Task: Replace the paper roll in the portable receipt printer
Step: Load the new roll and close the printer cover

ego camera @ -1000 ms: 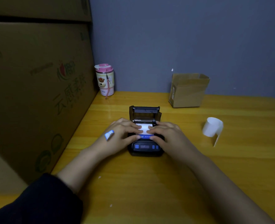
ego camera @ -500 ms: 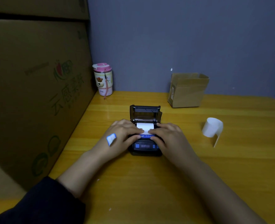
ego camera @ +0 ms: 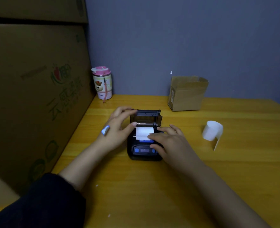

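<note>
Grips: left hand (ego camera: 117, 125) around top edge of lid (ego camera: 147, 113), right hand (ego camera: 168, 140) spread flat on paper (ego camera: 142, 132).

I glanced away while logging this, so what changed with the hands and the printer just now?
The left hand left the paper and moved back to take hold of the open lid, fingers on its top edge. The right hand stays pressing the paper on the printer. The loose roll, cup and box have not moved.

- We see a dim, bluish frame; the wooden table (ego camera: 234, 178) carries a soft sheen mid-frame.
- The paper roll (ego camera: 142, 132) glares white.
- Left edge sinks into shadow; straight lines bow there.
</note>
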